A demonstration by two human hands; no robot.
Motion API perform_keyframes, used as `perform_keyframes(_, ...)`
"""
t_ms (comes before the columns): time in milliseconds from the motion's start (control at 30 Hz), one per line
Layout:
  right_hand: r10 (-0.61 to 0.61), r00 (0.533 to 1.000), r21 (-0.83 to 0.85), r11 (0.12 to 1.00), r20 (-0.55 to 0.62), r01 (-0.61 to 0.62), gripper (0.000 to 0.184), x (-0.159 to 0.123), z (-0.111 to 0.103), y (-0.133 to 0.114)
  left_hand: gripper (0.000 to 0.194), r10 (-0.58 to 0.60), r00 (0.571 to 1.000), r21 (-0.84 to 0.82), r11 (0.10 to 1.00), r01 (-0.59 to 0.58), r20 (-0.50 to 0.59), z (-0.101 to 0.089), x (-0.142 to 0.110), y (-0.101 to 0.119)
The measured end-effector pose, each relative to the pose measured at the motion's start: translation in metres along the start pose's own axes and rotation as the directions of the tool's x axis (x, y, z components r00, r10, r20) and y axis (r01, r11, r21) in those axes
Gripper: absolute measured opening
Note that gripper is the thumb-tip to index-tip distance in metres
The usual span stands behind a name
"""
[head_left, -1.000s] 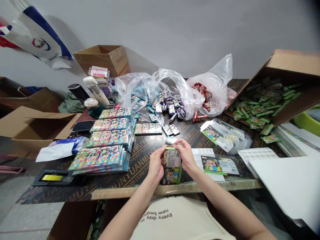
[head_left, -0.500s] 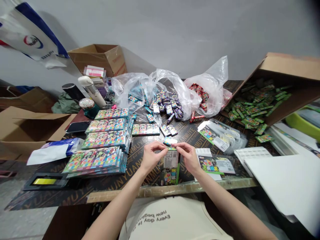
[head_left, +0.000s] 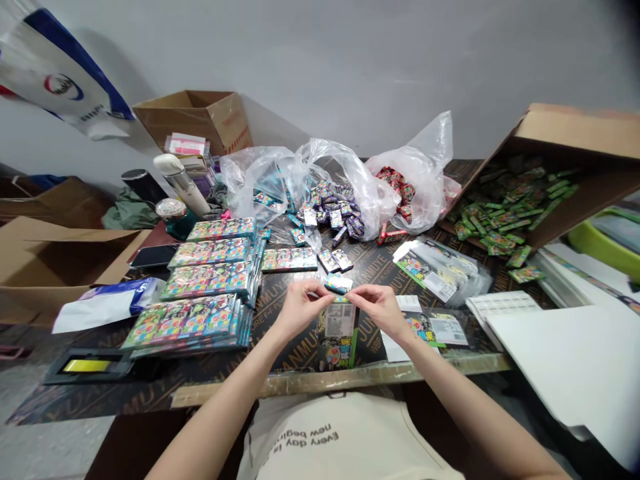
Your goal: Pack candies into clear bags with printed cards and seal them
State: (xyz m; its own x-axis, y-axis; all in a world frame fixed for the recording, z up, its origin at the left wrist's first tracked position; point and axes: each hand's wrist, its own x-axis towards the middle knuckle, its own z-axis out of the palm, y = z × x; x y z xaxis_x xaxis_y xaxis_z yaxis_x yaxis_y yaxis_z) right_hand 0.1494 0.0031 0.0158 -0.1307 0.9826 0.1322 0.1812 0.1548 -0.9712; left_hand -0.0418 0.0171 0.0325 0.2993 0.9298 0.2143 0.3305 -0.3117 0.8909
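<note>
A flat printed plastic packet with a whitish label lies near the table's front edge. At its far edge my left hand pinches the left corner, thumb against index finger. My right hand pinches the opposite corner in the same way. The fingertips cover part of that edge. Just beyond them lies a small blue box, very close to the fingers. Two more small boxes sit a little farther back, beside a row of small boxes.
Stacks of filled packets stand at left. Behind are clear bags of small purple and red boxes. A tilted carton of green boxes is at right, near flat printed packets. A tape dispenser sits front left.
My hands stay at the packet's far edge, with only a slight shift of the fingers. The right hand's fingertips are a little farther left. The whole view has shifted slightly.
</note>
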Motion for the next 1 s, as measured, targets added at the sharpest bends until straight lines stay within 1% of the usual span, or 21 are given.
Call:
perform_keyframes(33, -0.042, 0.999, -0.031, 0.999, 0.019, 0.042, 0.02, -0.003, -0.001, 0.0, 0.015, 0.07, 0.998, 0.048, 0.996, -0.069, -0.003, 0.0, -0.003, 0.0)
perform_keyframes(100, -0.167, 0.983, -0.106, 0.979, 0.08, 0.175, 0.022, -0.008, -0.006, 0.001, 0.014, 0.194, 0.981, 0.128, 0.973, -0.193, 0.007, 0.0, -0.007, 0.0)
perform_keyframes(167, -0.269, 0.953, -0.192, 0.937, 0.139, 0.292, 0.025, -0.01, -0.015, 0.007, 0.012, 0.251, 0.967, 0.198, 0.947, -0.254, 0.042, -0.001, -0.008, -0.002)
perform_keyframes(200, -0.285, 0.949, -0.245, 0.918, 0.136, 0.311, 0.027, -0.009, -0.024, 0.013, 0.012, 0.256, 0.964, 0.234, 0.936, -0.264, 0.067, -0.001, -0.008, -0.002)
perform_keyframes(233, -0.274, 0.957, -0.317, 0.903, 0.098, 0.291, 0.03, -0.008, -0.034, 0.021, 0.013, 0.254, 0.963, 0.27, 0.924, -0.27, 0.094, -0.002, -0.008, -0.003)
perform_keyframes(267, -0.233, 0.972, -0.415, 0.881, 0.038, 0.227, 0.033, -0.005, -0.047, 0.03, 0.016, 0.252, 0.96, 0.302, 0.912, -0.277, 0.121, -0.002, -0.007, -0.004)
perform_keyframes(300, -0.177, 0.984, -0.515, 0.847, -0.037, 0.133, 0.034, -0.002, -0.061, 0.041, 0.019, 0.25, 0.958, 0.326, 0.902, -0.284, 0.143, -0.002, -0.007, -0.004)
perform_keyframes(333, -0.117, 0.987, -0.608, 0.794, -0.109, 0.027, 0.032, 0.002, -0.076, 0.053, 0.022, 0.252, 0.955, 0.338, 0.895, -0.292, 0.157, -0.002, -0.006, -0.005)
perform_keyframes(367, -0.053, 0.987, -0.687, 0.724, -0.151, -0.066, 0.028, 0.005, -0.09, 0.064, 0.024, 0.255, 0.953, 0.34, 0.892, -0.298, 0.165, -0.002, -0.006, -0.005)
perform_keyframes(433, 0.029, 0.985, -0.753, 0.641, -0.171, -0.15, 0.019, 0.009, -0.113, 0.085, 0.026, 0.25, 0.953, 0.332, 0.896, -0.295, 0.171, -0.001, -0.006, -0.005)
perform_keyframes(500, 0.073, 0.986, -0.771, 0.616, -0.148, -0.161, 0.013, 0.01, -0.126, 0.101, 0.026, 0.236, 0.956, 0.326, 0.902, -0.282, 0.172, 0.0, -0.006, -0.005)
perform_keyframes(567, 0.1, 0.987, -0.787, 0.596, -0.124, -0.159, 0.01, 0.01, -0.128, 0.109, 0.026, 0.224, 0.96, 0.325, 0.907, -0.269, 0.171, 0.002, -0.006, -0.005)
perform_keyframes(667, 0.106, 0.99, -0.806, 0.575, -0.097, -0.141, 0.007, 0.008, -0.122, 0.114, 0.026, 0.214, 0.965, 0.321, 0.913, -0.253, 0.152, 0.003, -0.007, -0.004)
perform_keyframes(733, 0.093, 0.993, -0.816, 0.566, -0.075, -0.115, 0.005, 0.008, -0.116, 0.115, 0.026, 0.211, 0.967, 0.315, 0.917, -0.245, 0.14, 0.003, -0.008, -0.004)
perform_keyframes(833, 0.076, 0.997, -0.826, 0.559, -0.03, -0.068, 0.007, 0.005, -0.111, 0.115, 0.027, 0.203, 0.971, 0.311, 0.921, -0.233, 0.126, 0.003, -0.009, -0.005)
perform_keyframes(1000, 0.092, 0.996, -0.828, 0.56, 0.013, -0.041, 0.012, 0.002, -0.111, 0.112, 0.026, 0.2, 0.974, 0.313, 0.923, -0.223, 0.104, 0.004, -0.009, -0.006)
